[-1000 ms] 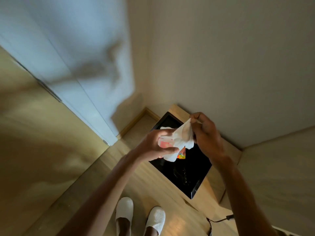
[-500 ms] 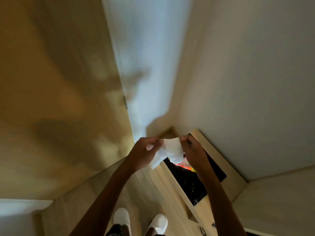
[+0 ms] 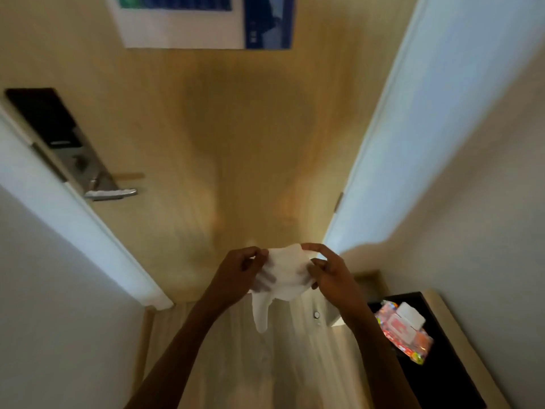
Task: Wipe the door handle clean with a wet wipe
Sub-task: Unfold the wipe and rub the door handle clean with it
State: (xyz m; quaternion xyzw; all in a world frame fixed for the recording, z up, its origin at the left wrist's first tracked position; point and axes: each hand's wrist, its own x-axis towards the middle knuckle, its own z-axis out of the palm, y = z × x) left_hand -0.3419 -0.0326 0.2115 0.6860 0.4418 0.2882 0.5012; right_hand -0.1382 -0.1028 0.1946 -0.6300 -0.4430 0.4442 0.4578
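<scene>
both hands pinch a white wet wipe stretched between them: the left hand grips its left edge, the right hand its right, one corner dangling below. down to the right of the right hand lies a wipe pack on a black surface. far up-left of the left hand, the silver door handle sticks out from the wooden door, untouched.

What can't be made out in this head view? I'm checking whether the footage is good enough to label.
- Poster: cut off by the top edge; print blurred.
- Lock panel above the door handle: too dark and blurred for detail.
- Wet wipe: edges covered by the left hand and right hand.
- Wipes pack: label too small and blurred.
</scene>
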